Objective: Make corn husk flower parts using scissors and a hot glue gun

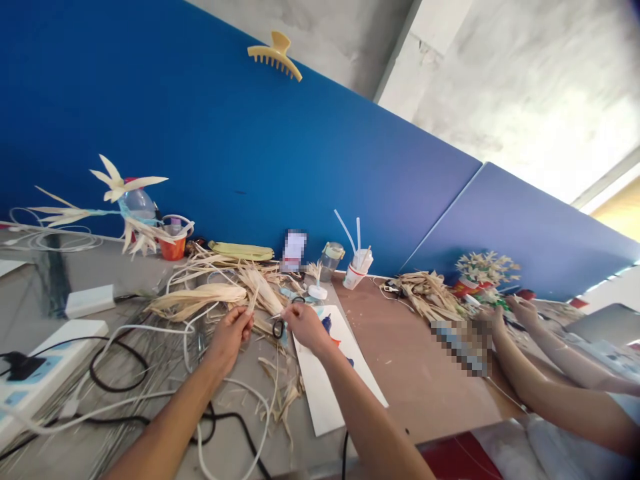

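My left hand [233,337] is closed in a pinch on a thin pale corn husk strip [255,299], which points up from the fingertips. Just right of it, my right hand [304,325] is closed around a small pair of scissors with black ring handles [278,327]. The rings stand apart, and the blades are too small to make out. Beyond both hands lies a heap of dry corn husks [200,298]. Under my right forearm is a white sheet [330,393] with blue and orange marks.
A white power strip [55,363] and tangled cables lie at left. Along the blue partition [240,133] stand a red-orange cup [173,248], a phone [294,251], a jar [331,261] and a cup with straws [357,268]. At right, another person's hands [523,312] work near husks.
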Tool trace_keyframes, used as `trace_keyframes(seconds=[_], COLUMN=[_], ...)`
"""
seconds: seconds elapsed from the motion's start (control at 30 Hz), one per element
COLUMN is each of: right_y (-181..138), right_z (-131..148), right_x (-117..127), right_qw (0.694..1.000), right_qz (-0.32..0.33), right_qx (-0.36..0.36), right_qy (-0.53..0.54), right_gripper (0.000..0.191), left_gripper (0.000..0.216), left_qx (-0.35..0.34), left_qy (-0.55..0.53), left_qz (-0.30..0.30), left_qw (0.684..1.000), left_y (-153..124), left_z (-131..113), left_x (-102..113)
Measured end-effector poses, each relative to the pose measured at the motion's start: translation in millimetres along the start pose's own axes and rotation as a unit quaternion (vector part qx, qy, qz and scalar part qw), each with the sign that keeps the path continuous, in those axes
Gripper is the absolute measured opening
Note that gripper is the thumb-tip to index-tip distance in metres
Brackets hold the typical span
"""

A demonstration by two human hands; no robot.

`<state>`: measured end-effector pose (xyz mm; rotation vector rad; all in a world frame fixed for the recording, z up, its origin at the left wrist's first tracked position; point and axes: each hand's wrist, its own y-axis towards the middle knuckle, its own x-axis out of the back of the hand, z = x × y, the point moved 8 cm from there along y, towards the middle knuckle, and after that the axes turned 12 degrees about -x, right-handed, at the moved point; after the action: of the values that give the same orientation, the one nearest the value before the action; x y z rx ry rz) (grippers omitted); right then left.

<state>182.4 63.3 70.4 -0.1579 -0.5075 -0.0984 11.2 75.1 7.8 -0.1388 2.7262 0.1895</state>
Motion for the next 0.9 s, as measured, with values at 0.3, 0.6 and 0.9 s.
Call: trace_keyframes(seconds=[0.3, 0.6, 0.9], right_y=[-50, -46, -37], right_z=[-82, -102, -102], right_x=[85, 77, 89], right_qw=[0.934, 0.909, 0.961], right_qz=[-0.146, -0.117, -0.162], right_qx=[-0.034, -0.098, -0.011], right_qy=[-0.324, -0.387, -0.224], right_gripper=[0.042, 0.046, 0.023], left_gripper=[0.032, 0.038, 0.038], left_qx=[-0.034, -0.027, -0.036], left_qy=[0.016, 0.018, 0.020], left_qz=[0.021, 0.017, 0.027], left_qw=[0.999, 0.999, 0.999], left_y=[0, 0, -1], left_z=[-1, -1, -2], left_x=[-3, -2, -3])
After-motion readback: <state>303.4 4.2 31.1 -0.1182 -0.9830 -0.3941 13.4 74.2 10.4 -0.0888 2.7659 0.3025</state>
